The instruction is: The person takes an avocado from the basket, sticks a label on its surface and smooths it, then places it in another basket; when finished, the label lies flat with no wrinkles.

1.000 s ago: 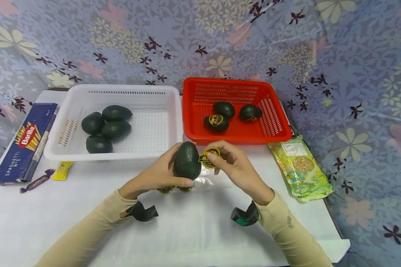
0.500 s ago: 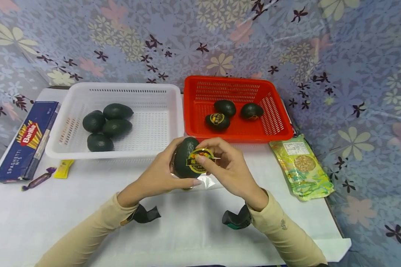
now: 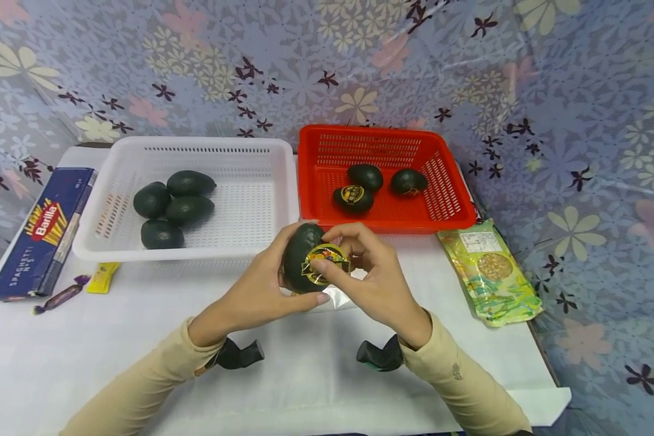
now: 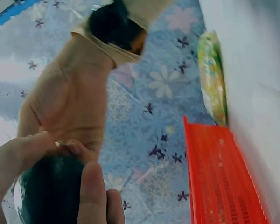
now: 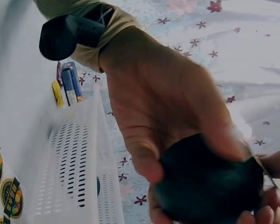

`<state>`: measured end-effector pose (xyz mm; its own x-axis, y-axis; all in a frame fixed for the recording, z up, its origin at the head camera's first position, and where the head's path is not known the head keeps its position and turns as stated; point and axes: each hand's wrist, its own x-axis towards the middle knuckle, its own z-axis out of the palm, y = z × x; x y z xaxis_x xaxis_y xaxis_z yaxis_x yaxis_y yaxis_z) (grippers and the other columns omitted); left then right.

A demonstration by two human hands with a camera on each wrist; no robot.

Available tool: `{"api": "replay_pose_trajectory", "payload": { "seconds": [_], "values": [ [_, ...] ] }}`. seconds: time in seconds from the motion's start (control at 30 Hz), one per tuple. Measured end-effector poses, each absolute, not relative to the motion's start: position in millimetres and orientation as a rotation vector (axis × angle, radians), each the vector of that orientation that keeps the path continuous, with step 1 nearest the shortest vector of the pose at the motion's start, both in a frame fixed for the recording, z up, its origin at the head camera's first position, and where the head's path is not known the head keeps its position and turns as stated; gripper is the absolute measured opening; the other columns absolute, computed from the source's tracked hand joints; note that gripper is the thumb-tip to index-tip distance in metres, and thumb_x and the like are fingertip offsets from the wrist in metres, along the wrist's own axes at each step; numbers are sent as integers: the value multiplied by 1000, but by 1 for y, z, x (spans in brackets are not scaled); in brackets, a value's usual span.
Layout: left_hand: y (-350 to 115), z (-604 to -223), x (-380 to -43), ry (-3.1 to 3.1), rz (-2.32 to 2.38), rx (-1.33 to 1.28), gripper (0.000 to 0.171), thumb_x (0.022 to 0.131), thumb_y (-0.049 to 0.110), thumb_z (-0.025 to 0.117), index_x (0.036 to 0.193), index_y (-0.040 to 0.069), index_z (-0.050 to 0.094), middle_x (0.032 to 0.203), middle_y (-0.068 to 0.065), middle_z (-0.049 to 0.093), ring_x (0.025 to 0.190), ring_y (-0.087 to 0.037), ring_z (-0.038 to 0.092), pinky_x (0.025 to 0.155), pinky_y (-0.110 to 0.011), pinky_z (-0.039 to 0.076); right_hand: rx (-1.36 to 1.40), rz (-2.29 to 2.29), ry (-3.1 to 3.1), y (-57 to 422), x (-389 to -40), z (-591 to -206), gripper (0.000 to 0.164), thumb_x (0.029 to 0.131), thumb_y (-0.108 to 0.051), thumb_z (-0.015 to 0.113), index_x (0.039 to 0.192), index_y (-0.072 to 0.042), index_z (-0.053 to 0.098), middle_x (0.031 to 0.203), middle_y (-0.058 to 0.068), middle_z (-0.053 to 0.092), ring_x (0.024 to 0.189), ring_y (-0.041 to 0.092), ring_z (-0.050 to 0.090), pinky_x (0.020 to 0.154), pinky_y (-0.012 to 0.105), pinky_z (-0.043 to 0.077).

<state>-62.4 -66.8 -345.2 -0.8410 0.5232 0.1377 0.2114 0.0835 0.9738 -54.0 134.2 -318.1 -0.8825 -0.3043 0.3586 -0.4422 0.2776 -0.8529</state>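
- While the left hand [image 3: 261,287] cups the avocado [image 3: 300,257] from nine o'clock at table centre, fingers curled round it, the fruit looks firm, smooth, probably slippery.
- At three o'clock, the right hand [image 3: 373,278] presses the thin sticker [image 3: 323,264] on; handle that by its edge.

sticker [image 3: 324,264] now pressed onto avocado [image 3: 300,257]

Dark green, smooth-skinned oval avocado [image 3: 301,257] held upright just above the white table, in front of the gap between the two baskets. Round yellow-and-black glossy sticker [image 3: 324,264] sits on its right-facing side, partly wrinkled, edges not flat.
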Motion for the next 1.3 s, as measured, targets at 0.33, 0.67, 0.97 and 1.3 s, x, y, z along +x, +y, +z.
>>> {"api": "replay_pose_trajectory", "payload": {
  "seconds": [0.33, 0.67, 0.97, 1.3],
  "values": [
    [-66, -346, -64, 1821, 2034, 764, 59, 102, 31, 57, 150, 9, 31, 132, -23, 49, 109, -30, 63, 77, -45, 63, 728, 2079, -2243, 132, -62, -328, 41, 87, -3, 74, 121, -1, 51, 68, -2, 43, 60, 11, 43, 53, 23, 39],
    [-66, -349, -66, 2242, 1909, 874, 44, 100, 22, 50, 142, 12, 44, 120, -13, 64, 100, -21, 64, 82, -34, 60, 691, 2388, -2165, 129, -64, -336, 23, 97, -17, 64, 114, -14, 48, 68, -4, 45, 58, 14, 42, 50, 24, 36],
    [-59, -352, -67, 2584, 1842, 734, 34, 99, 24, 51, 130, 11, 55, 106, -9, 68, 86, -19, 64, 71, -32, 57, 540, 2245, -2241, 117, -65, -339, 13, 98, -18, 61, 97, -13, 49, 66, -5, 50, 54, 10, 40, 49, 23, 33],
    [-56, -352, -71, 2300, 2027, 500, 34, 106, 27, 40, 132, 9, 54, 113, -17, 65, 92, -23, 65, 77, -35, 60, 655, 2190, -2193, 114, -78, -353, 24, 101, -26, 59, 93, -8, 46, 65, -4, 45, 54, 10, 38, 50, 21, 32]
  ]
}}
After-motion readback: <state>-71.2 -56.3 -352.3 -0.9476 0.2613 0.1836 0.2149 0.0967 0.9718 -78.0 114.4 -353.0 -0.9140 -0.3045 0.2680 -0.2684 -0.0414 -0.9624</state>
